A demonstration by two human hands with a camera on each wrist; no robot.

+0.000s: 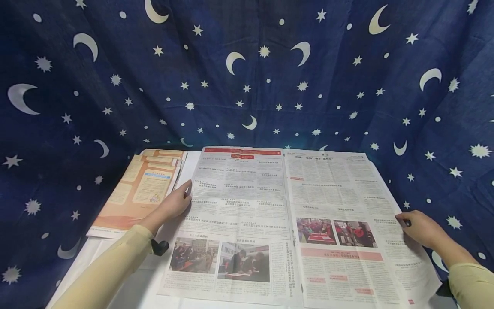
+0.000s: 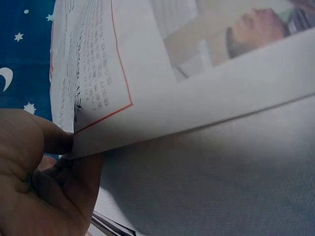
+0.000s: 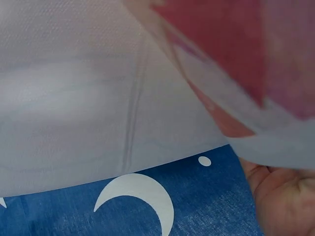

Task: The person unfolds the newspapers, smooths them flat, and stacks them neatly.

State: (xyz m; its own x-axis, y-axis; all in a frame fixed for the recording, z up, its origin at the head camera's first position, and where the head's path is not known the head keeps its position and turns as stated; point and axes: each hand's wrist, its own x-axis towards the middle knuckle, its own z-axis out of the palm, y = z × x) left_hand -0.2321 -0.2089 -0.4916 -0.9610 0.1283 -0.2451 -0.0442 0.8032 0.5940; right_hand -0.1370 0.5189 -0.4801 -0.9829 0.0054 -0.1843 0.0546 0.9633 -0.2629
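Head view: open newspaper (image 1: 289, 227) spread across the desk (image 1: 143, 285), out to its right edge.
Left grip (image 1: 175, 204) pinches the newspaper's left edge, right grip (image 1: 422, 227) its right; orange printed sheets (image 1: 133, 195) lie by the desk's far left corner.

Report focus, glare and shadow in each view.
Head: no strong glare on the newspaper, but its smallest print is unreadable. Left wrist: shadow darkens the white surface below the newspaper; the printed photo looks soft. Right wrist: red print is badly blurred, a hazy bright patch lies on the white surface.

Curtained nook: white table (image 1: 139, 281), starry drape (image 1: 258, 101)
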